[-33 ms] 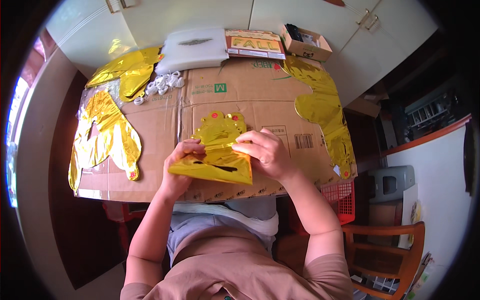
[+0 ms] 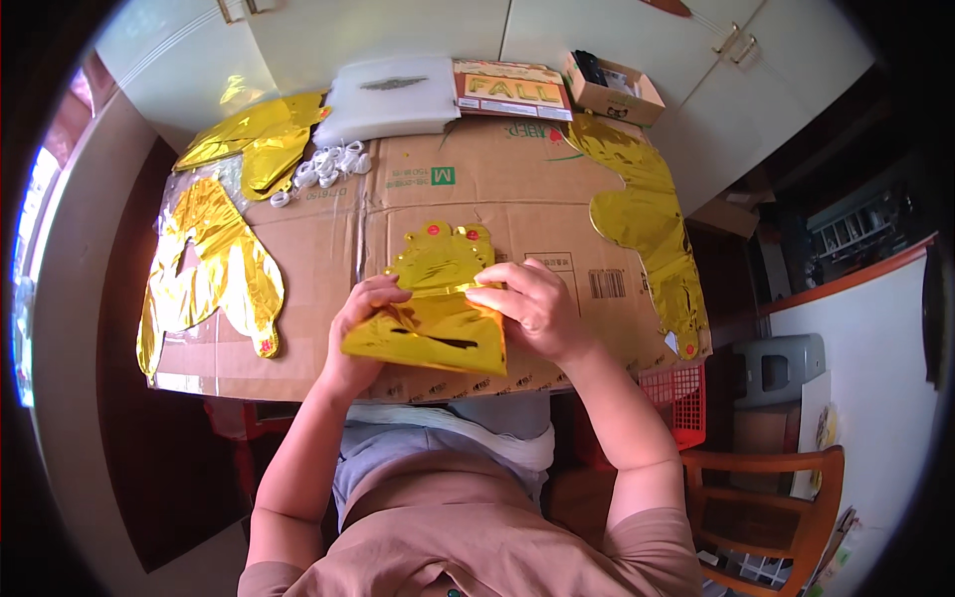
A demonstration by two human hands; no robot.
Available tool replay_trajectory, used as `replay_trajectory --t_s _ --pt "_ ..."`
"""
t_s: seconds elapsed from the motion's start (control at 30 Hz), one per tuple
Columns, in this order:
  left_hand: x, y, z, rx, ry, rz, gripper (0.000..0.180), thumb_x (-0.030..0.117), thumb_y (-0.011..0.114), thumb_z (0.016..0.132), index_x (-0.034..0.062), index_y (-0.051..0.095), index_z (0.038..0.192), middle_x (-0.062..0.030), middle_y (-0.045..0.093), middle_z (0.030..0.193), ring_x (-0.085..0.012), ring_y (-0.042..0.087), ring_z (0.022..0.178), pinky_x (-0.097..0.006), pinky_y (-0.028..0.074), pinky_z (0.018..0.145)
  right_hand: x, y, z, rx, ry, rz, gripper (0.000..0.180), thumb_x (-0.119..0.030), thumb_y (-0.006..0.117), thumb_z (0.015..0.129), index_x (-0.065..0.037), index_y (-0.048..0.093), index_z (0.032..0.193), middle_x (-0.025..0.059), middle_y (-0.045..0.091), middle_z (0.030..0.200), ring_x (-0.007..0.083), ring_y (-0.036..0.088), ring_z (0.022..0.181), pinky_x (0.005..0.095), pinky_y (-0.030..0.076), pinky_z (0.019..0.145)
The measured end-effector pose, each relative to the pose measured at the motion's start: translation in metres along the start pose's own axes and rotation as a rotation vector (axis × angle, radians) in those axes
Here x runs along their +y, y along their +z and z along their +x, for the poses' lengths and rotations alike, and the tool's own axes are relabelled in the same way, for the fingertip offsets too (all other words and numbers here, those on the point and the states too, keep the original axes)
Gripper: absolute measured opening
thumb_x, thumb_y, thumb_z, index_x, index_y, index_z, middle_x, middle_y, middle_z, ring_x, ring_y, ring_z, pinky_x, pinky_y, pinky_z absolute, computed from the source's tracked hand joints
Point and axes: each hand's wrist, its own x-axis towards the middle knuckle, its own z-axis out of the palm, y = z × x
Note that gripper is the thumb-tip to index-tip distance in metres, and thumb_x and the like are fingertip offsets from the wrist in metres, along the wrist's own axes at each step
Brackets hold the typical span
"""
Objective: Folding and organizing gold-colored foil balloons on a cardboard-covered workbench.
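Note:
A gold foil balloon (image 2: 448, 338), flat and folded over, lies between my hands near the front of the cardboard. Two red round spots mark its far end, and a dark slit-like patch shows on the near flap. My left hand (image 2: 366, 323) pinches its left side, the fingers curled over the foil. On the opposite side my right hand (image 2: 532, 310) grips the foil between thumb and fingers close to the crease. Part of the balloon is hidden under both hands.
Flat gold foil letter balloons lie at left (image 2: 214, 269), far left (image 2: 274, 149) and right (image 2: 647, 219). Along the back are white ribbon coils (image 2: 333, 164), a stack of clear bags (image 2: 383, 119), a printed card package (image 2: 512, 92) and a small open box (image 2: 617, 95). Cardboard (image 2: 448, 179) covers the table.
The whole picture has shifted very slightly. The near flap of the folded balloon sits a little lower, and both hands keep their hold on it.

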Motion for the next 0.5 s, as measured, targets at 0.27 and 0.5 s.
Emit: replay_trajectory --t_s 0.27,0.5 --pt "0.002 -0.008 -0.025 0.199 -0.43 -0.428 0.05 0.002 0.071 0.091 0.0007 0.052 0.137 -0.0107 0.057 0.129 -0.0173 0.06 0.113 -0.029 0.051 0.094 -0.001 0.0 -0.016 0.071 -0.084 -0.104 0.029 -0.009 0.073 0.08 -0.011 0.075 0.108 0.0063 0.067 0.11 0.0188 0.064 0.079 0.0334 0.047 0.066" --pt "0.025 -0.028 -0.014 0.11 -0.629 -0.271 0.031 0.026 0.067 0.099 -0.0038 0.069 0.107 -0.0026 0.07 0.086 -0.0085 0.063 0.081 -0.025 0.053 0.077 0.004 0.006 -0.021 0.108 -0.159 -0.193 0.031 -0.009 0.077 0.081 -0.012 0.074 0.112 0.0093 0.066 0.114 0.0174 0.055 0.067 0.0312 0.044 0.062"
